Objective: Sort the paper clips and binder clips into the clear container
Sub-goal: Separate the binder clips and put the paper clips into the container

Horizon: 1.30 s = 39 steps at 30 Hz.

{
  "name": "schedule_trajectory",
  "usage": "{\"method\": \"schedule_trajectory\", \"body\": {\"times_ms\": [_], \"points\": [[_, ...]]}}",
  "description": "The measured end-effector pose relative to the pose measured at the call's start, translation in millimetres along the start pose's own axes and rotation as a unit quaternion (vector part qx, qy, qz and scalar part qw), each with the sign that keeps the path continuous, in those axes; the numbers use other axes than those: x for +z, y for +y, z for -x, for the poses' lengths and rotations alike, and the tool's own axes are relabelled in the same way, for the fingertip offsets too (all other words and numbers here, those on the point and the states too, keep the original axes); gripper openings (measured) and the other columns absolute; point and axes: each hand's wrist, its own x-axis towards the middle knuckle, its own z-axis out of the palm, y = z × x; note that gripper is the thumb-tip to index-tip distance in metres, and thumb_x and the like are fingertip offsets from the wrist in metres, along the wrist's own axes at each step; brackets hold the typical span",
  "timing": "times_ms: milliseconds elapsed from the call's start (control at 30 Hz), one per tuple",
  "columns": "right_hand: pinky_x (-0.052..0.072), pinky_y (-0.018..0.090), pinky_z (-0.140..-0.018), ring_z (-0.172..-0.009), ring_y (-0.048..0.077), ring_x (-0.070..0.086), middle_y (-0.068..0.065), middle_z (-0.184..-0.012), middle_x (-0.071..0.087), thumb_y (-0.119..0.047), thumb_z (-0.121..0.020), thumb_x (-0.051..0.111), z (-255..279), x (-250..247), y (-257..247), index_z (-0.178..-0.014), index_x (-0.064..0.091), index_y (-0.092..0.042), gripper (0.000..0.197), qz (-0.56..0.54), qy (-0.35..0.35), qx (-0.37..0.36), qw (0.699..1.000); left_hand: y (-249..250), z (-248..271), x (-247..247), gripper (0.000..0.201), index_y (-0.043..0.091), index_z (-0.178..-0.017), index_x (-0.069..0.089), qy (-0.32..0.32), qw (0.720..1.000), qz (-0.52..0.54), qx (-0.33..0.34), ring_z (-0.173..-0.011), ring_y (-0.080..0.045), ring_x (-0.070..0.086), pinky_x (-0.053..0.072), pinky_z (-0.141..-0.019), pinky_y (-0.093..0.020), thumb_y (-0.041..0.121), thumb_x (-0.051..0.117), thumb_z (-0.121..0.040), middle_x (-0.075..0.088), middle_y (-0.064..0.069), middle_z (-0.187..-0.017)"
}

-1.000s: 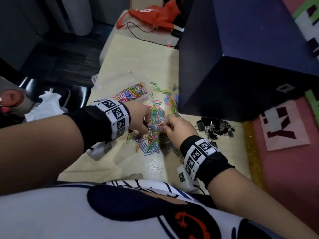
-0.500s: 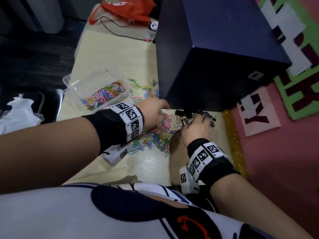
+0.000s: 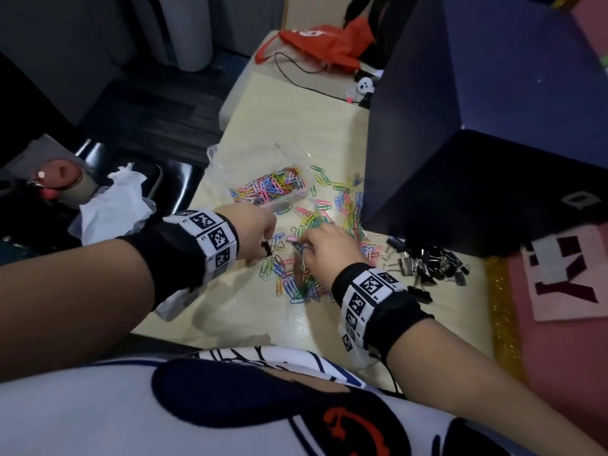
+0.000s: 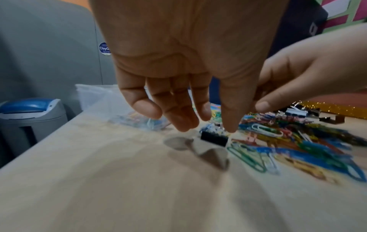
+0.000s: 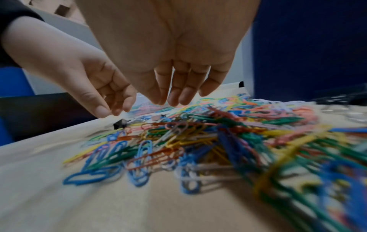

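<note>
A loose heap of coloured paper clips [image 3: 316, 255] lies on the pale table [image 3: 230, 311]. The clear container [image 3: 273, 189] behind it holds more paper clips. A pile of black binder clips [image 3: 424, 264] sits to the right. One stray black binder clip [image 4: 214, 138] lies at the heap's left edge, right under my left hand [image 3: 268, 240], whose thumb tip touches its wire. My left hand's fingers [image 4: 184, 124] hang straight and hold nothing. My right hand [image 3: 304, 240] hovers over the heap; in the right wrist view its fingers [image 5: 174, 97] point down, empty.
A big dark blue box [image 3: 477, 133] stands on the table right behind the clips. A red bag [image 3: 322, 44] and a cable lie at the far end. Crumpled white tissue [image 3: 112, 205] sits on a black chair to the left. Pink felt [image 3: 559, 324] borders the right.
My right hand has come back left from the binder clip pile to the paper clip heap. My left hand has dropped to the heap's left edge, by the stray binder clip.
</note>
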Motion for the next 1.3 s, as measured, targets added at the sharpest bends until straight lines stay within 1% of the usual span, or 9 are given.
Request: {"method": "schedule_trajectory", "body": {"times_ms": [167, 333, 433, 567, 733, 933, 1100, 1200, 1300], "points": [[0.038, 0.041, -0.098, -0.119, 0.029, 0.043, 0.004, -0.125, 0.051, -0.021, -0.094, 0.043, -14, 2, -13, -0.132, 0.05, -0.026, 0.039, 0.071, -0.033, -0.051, 0.996, -2, 6, 9, 0.033, 0.028, -0.115, 0.054, 0.002, 1.0, -0.003, 0.016, -0.1, -0.023, 0.057, 0.051, -0.084, -0.035, 0.03, 0.06, -0.082, 0.058, 0.0, -0.109], [0.039, 0.039, -0.092, -0.114, 0.03, 0.047, 0.007, -0.119, 0.052, -0.014, -0.092, 0.046, -18, 5, -13, -0.122, 0.052, -0.019, 0.031, 0.129, -0.036, -0.053, 0.99, 0, 7, 16, 0.029, 0.027, -0.112, 0.055, 0.009, 0.999, -0.024, 0.031, -0.098, -0.024, 0.058, 0.052, -0.08, -0.036, 0.032, 0.059, -0.084, 0.056, -0.002, -0.105], [0.038, 0.039, -0.093, -0.115, 0.029, 0.048, 0.007, -0.12, 0.053, -0.014, -0.092, 0.045, -19, 5, -12, -0.123, 0.053, -0.018, 0.032, 0.122, -0.038, -0.044, 0.991, 3, 5, 16, 0.026, 0.022, -0.107, 0.055, 0.013, 0.999, -0.032, 0.028, -0.094, -0.025, 0.058, 0.052, -0.077, -0.036, 0.034, 0.059, -0.084, 0.056, -0.003, -0.103], [0.038, 0.04, -0.092, -0.113, 0.029, 0.05, 0.007, -0.117, 0.054, -0.016, -0.093, 0.043, -18, 5, -10, -0.116, 0.057, -0.017, 0.027, 0.113, -0.034, -0.042, 0.992, 7, 2, 16, 0.026, 0.017, -0.101, 0.054, 0.017, 0.999, -0.031, 0.015, -0.089, -0.026, 0.057, 0.052, -0.072, -0.035, 0.034, 0.057, -0.082, 0.056, -0.005, -0.099], [0.042, 0.039, -0.09, -0.104, 0.029, 0.052, 0.005, -0.113, 0.052, -0.024, -0.088, 0.052, -12, 5, -6, -0.107, 0.055, -0.022, 0.02, 0.018, -0.002, -0.018, 1.0, 7, -2, 11, 0.028, 0.022, -0.098, 0.05, 0.044, 0.999, 0.002, 0.03, -0.089, -0.026, 0.058, 0.052, -0.073, -0.036, 0.036, 0.06, -0.076, 0.056, -0.003, -0.103], [0.051, 0.036, -0.077, -0.088, 0.027, 0.059, 0.002, -0.097, 0.062, -0.027, -0.084, 0.053, 3, -5, 4, -0.097, 0.051, -0.025, 0.013, -0.111, 0.033, 0.063, 0.991, 21, -7, -10, 0.017, 0.02, -0.085, 0.055, 0.085, 0.994, 0.012, 0.065, -0.089, -0.026, 0.057, 0.048, -0.073, -0.034, 0.036, 0.053, -0.083, 0.052, 0.001, -0.091], [0.05, 0.034, -0.076, -0.082, 0.024, 0.061, -0.002, -0.082, 0.065, -0.029, -0.085, 0.054, 22, -10, 26, -0.095, 0.052, -0.024, 0.011, -0.182, 0.06, 0.141, 0.971, 46, -17, -19, 0.025, 0.017, -0.093, 0.064, 0.126, 0.985, 0.009, 0.114, -0.087, -0.026, 0.059, 0.041, -0.067, -0.028, 0.036, 0.048, -0.089, 0.053, -0.003, -0.091], [0.05, 0.032, -0.075, -0.081, 0.022, 0.061, -0.003, -0.082, 0.065, -0.03, -0.085, 0.055, 35, -12, 46, -0.094, 0.052, -0.025, 0.011, -0.188, 0.089, 0.207, 0.956, 70, -24, -22, 0.025, 0.02, -0.098, 0.065, 0.112, 0.98, 0.015, 0.167, -0.095, -0.026, 0.057, 0.043, -0.079, -0.032, 0.041, 0.052, -0.09, 0.056, -0.005, -0.098], [0.049, 0.031, -0.072, -0.083, 0.025, 0.062, -0.001, -0.083, 0.063, -0.033, -0.088, 0.054, 47, -15, 68, -0.095, 0.052, -0.022, 0.013, -0.194, 0.129, 0.3, 0.925, 98, -30, -19, 0.019, 0.021, -0.099, 0.066, 0.094, 0.974, 0.047, 0.203, -0.1, -0.025, 0.056, 0.046, -0.087, -0.034, 0.034, 0.063, -0.086, 0.055, -0.002, -0.098]]}}
